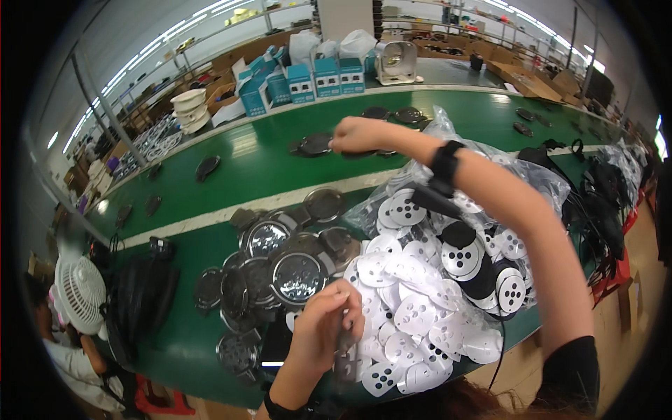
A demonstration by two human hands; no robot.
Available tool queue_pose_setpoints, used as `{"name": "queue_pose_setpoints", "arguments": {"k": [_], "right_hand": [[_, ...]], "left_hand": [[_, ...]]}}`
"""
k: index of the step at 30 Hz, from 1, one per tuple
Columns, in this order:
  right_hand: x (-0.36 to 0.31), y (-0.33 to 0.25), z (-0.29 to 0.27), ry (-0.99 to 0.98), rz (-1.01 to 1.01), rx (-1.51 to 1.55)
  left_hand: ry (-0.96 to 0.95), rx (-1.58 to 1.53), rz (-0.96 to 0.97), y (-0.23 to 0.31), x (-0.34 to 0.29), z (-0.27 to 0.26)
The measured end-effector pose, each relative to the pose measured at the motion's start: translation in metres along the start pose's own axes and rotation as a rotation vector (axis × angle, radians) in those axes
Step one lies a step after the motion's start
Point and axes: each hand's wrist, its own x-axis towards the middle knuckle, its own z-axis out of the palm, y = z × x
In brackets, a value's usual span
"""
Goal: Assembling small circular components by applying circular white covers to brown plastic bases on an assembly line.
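Observation:
My right hand stretches far over the green belt, its fingers closed at the edge of a dark round part with a tab. My left hand is near the table's front with curled fingers; a smeared dark piece hangs below them, too blurred to name. Just beyond that hand lies a heap of dark, shiny round housings. To its right spreads a pile of white round discs with dark holes, some backed in black, partly inside a clear plastic bag.
More dark round parts are scattered along the belt. Blue boxes line its far side. At left are a white fan, a black bag and another person. Black cables bunch at right.

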Motion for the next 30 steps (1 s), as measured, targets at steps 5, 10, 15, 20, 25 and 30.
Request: {"name": "queue_pose_setpoints", "arguments": {"k": [5, 10, 15, 20, 25, 30], "right_hand": [[0.056, 0.010, 0.039, 0.058, -0.057, -0.921], [0.092, 0.015, 0.074, 0.063, 0.086, -0.960], [0.102, 0.021, 0.085, 0.012, -0.192, -1.173], [0.109, 0.001, 0.084, 0.254, -0.269, -1.084], [0.078, 0.004, 0.041, 0.360, -0.098, -0.676], [0.035, -0.026, 0.022, 0.316, -0.229, -0.224]], "left_hand": [[-0.063, -0.295, -0.147, 0.002, -0.006, -0.006], [-0.313, -0.371, -0.176, 0.001, -0.006, -0.033], [-0.301, -0.542, -0.126, 0.002, -0.003, -0.033], [-0.350, -0.514, -0.118, 0.004, -0.012, -0.039], [-0.360, -0.507, -0.142, 0.007, -0.006, -0.036], [-0.223, -0.458, -0.088, 0.009, -0.011, -0.022]]}}
